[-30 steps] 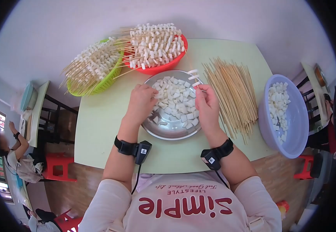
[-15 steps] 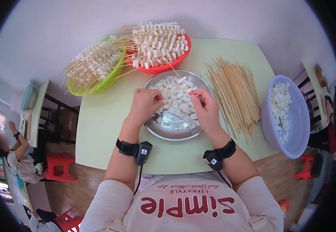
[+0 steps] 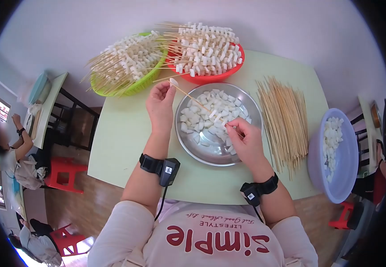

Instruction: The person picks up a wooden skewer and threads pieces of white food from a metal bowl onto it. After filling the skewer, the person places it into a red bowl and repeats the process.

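My left hand [image 3: 162, 100] is closed near the left rim of the metal bowl, its fingertips on a white piece [image 3: 174, 82] at the upper end of a wooden skewer [image 3: 188, 95]. The skewer slants down to the right across the metal bowl [image 3: 202, 159]. At its lower end my right hand [image 3: 245, 138] pinches it, beside several white pieces [image 3: 216, 116] threaded there. Loose white chunks [image 3: 197, 116] lie in the bowl under the skewer.
A green basket [image 3: 154, 76] and a red basket [image 3: 219, 77] hold loaded skewers at the back. Bare skewers [image 3: 286, 129] lie right of the bowl; a purple basin [image 3: 346, 169] with white pieces stands beyond. Another person [image 3: 22, 164] sits at the far left.
My left hand has moved up and left from over the bowl, to the skewer's far end. The skewer now slants between both hands. The camera view has shifted slightly.
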Motion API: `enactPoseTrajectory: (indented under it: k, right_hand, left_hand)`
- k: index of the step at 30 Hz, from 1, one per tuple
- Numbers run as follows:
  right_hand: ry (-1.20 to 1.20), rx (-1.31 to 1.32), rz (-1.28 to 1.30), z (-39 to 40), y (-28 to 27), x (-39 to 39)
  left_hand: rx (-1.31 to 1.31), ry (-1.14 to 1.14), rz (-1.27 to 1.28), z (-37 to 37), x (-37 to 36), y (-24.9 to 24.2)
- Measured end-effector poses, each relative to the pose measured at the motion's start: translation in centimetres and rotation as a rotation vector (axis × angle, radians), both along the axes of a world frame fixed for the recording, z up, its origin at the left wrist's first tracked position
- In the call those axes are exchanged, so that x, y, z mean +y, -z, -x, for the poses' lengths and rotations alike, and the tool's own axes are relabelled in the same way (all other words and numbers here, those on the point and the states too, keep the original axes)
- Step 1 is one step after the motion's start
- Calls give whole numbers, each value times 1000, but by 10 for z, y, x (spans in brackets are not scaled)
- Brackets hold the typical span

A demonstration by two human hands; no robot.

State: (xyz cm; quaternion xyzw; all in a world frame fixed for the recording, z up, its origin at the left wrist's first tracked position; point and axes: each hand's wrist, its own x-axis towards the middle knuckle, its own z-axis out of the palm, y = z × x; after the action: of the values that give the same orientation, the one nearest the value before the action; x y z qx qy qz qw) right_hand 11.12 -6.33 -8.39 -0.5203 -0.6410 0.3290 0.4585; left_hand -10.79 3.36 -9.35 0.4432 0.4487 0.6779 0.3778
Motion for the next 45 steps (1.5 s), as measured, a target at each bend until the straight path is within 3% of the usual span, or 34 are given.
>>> enactPoseTrajectory:
  k: [20,38,45]
  right_hand:
    - [15,-55,-13,0,2,0]
    - [23,-118,-45,0,1,0]
    - [46,-100,-52,-1,-2,-1]
  left_hand:
    - [-6,-64,-29,5,1,-5]
    - [436,-145,-110,2,-1,-4]
    - [646,70,-161,-41,-32,-12]
